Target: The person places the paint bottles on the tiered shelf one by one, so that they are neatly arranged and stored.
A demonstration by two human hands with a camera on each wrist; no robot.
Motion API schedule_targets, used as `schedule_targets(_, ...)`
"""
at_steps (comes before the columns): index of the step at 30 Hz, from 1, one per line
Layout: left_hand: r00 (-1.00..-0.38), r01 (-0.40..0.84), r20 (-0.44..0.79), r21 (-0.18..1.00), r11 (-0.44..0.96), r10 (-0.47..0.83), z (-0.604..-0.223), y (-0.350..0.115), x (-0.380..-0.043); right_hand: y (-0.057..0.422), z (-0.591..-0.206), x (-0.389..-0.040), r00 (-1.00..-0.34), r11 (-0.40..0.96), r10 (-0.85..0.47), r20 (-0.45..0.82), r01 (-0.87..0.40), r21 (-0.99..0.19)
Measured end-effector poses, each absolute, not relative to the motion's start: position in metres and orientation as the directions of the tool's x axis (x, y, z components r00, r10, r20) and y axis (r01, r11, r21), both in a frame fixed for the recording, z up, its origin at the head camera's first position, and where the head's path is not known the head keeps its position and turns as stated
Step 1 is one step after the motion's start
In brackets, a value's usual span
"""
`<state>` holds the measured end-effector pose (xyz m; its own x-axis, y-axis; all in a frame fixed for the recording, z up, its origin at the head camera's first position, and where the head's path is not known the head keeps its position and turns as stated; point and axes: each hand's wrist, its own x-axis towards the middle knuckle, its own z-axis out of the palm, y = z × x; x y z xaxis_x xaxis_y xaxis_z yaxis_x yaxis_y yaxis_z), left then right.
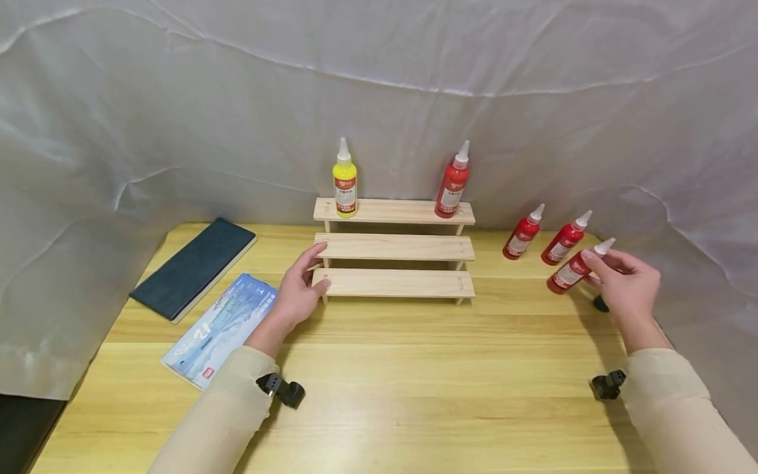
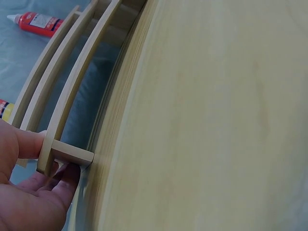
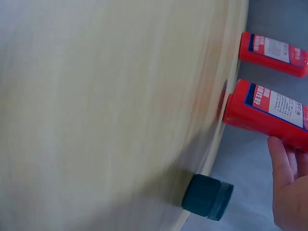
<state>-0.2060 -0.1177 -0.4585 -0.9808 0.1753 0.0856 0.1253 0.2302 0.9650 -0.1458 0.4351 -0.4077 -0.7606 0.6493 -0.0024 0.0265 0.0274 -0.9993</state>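
A three-step wooden rack [image 1: 393, 283] stands at the middle back. My left hand [image 1: 296, 289] grips its left end; in the left wrist view the thumb lies over the front step [image 2: 72, 101] and fingers are beneath it. A yellow bottle [image 1: 345, 187] with a white nozzle cap and a red bottle [image 1: 453, 187] stand on the top step. At the right, my right hand [image 1: 630, 283] holds a red bottle [image 1: 568, 274] near its white nozzle cap. The right wrist view shows this bottle [image 3: 269, 113] from below its label, its base close to the table.
Two more red bottles [image 1: 521, 237] [image 1: 562, 243] stand at the back right. A small dark cylinder [image 3: 204, 196] is on the table near my right hand. A dark notebook [image 1: 192, 266] and a blue booklet [image 1: 227, 326] lie at the left. Grey fabric [image 1: 391, 112] hangs behind.
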Motion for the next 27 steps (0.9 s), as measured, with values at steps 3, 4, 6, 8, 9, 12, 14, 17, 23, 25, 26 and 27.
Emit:
schedule_targets(3, -0.98, 0.128, 0.09, 0.968, 0.216, 0.175, -0.459, -0.118, -0.206, 0.431, -0.404, -0.145, -0.775, 0.017, 0.632, 0.009, 0.003, -1.0)
schedule_targets(4, -0.981, 0.128, 0.092, 0.969, 0.212, 0.174, -0.459, -0.118, -0.206, 0.429, -0.402, -0.144, -0.78, 0.015, 0.626, 0.012, -0.003, -1.0)
schedule_targets(6, -0.981, 0.126, 0.091, 0.97, 0.208, 0.173, -0.459, -0.118, -0.206, 0.425, -0.399, -0.143, -0.789, 0.016, 0.614, 0.017, -0.009, -1.0)
schedule_targets(8, -0.981, 0.123, 0.087, 0.969, 0.214, 0.172, -0.459, -0.118, -0.206, 0.421, -0.396, -0.142, -0.796, 0.015, 0.605, 0.022, -0.016, -1.0)
schedule_targets(9, -0.981, 0.123, 0.087, 0.968, 0.218, 0.171, -0.458, -0.118, -0.206, 0.419, -0.394, -0.142, -0.799, 0.016, 0.601, 0.025, -0.019, -1.0)
schedule_targets(12, -0.981, 0.127, 0.089, 0.966, 0.227, 0.172, -0.457, -0.118, -0.205, 0.412, -0.389, -0.141, -0.805, 0.013, 0.592, 0.036, -0.036, -0.999)
schedule_targets(14, -0.981, 0.132, 0.093, 0.964, 0.23, 0.17, -0.456, -0.117, -0.205, 0.407, -0.386, -0.141, -0.812, 0.002, 0.582, 0.048, -0.057, -0.998)
schedule_targets(17, -0.981, 0.135, 0.097, 0.962, 0.236, 0.167, -0.456, -0.117, -0.205, 0.399, -0.38, -0.141, -0.824, -0.02, 0.562, 0.065, -0.092, -0.996)
schedule_targets(23, -0.982, 0.135, 0.096, 0.959, 0.247, 0.163, -0.456, -0.117, -0.205, 0.385, -0.37, -0.143, -0.843, -0.015, 0.527, 0.106, -0.134, -0.991)
schedule_targets(25, -0.982, 0.133, 0.094, 0.96, 0.245, 0.164, -0.456, -0.117, -0.205, 0.38, -0.367, -0.143, -0.845, -0.005, 0.521, 0.12, -0.143, -0.99)
schedule_targets(26, -0.982, 0.131, 0.093, 0.961, 0.243, 0.163, -0.456, -0.117, -0.205, 0.377, -0.366, -0.143, -0.847, 0.002, 0.516, 0.129, -0.15, -0.989)
schedule_targets(27, -0.982, 0.131, 0.093, 0.962, 0.24, 0.163, -0.457, -0.117, -0.205, 0.375, -0.364, -0.144, -0.848, 0.004, 0.511, 0.139, -0.16, -0.987)
